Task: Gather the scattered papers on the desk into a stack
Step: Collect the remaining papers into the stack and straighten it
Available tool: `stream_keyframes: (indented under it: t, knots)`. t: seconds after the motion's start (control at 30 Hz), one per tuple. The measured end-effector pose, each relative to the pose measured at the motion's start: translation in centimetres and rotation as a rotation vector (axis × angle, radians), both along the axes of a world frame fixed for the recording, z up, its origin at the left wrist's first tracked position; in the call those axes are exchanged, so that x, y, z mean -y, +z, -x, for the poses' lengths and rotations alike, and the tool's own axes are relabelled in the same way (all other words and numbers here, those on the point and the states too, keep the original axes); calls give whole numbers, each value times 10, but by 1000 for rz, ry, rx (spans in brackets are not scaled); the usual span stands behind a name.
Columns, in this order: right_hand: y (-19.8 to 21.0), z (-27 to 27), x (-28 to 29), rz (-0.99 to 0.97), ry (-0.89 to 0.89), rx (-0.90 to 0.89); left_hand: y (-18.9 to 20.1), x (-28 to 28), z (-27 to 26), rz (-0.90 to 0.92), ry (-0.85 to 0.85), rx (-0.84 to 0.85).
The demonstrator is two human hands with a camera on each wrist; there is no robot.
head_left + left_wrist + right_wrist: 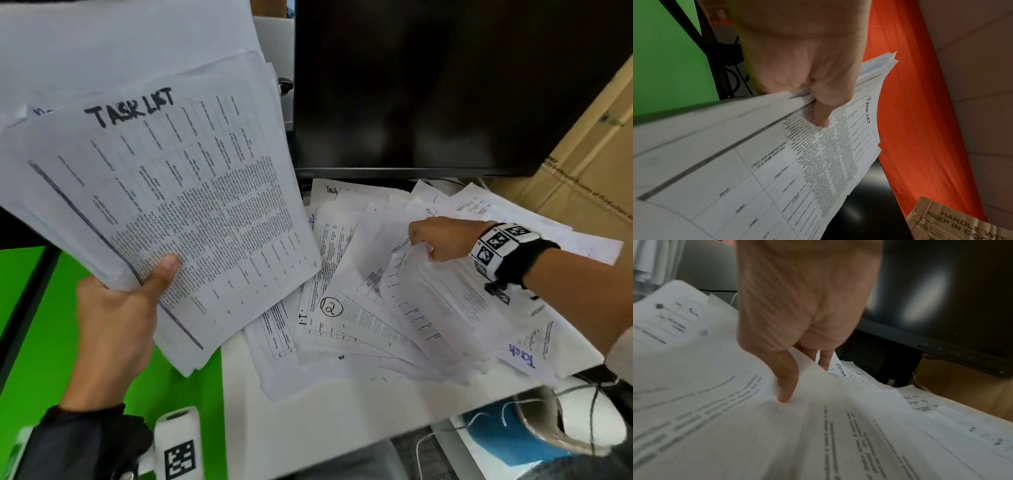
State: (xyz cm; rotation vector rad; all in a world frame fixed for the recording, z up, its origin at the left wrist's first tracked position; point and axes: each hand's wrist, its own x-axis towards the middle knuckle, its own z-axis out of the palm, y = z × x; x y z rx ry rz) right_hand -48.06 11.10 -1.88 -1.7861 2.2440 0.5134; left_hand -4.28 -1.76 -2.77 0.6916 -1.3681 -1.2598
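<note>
My left hand [120, 315] holds a thick stack of printed papers [164, 192] up in the air on the left, thumb on top of a sheet headed "TASK LIST". The left wrist view shows the same left hand [813, 100] gripping that stack [756, 170] at its edge. Several loose papers [342, 329] lie fanned over the white desk [335, 418]. My right hand [435, 240] pinches the upper edge of one sheet [445, 308] and lifts it from the pile. In the right wrist view the thumb of my right hand [785, 386] presses on that curled sheet [777, 434].
A dark monitor [445, 85] stands right behind the papers. A cardboard box [589, 164] leans at the right. A green surface [30, 359] lies at the left of the desk. Cables and a blue object [507, 435] sit below the desk's front right edge.
</note>
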Motion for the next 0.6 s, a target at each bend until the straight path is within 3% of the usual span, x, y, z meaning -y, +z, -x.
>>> stream_keyframes:
  t: [0.33,0.6]
  knots:
    - [21,-16,2,118,51,20,4,-4,0,-14,37,-11]
    - [4,-37,32,58,276,-74,6,-8,0,-21,50,1]
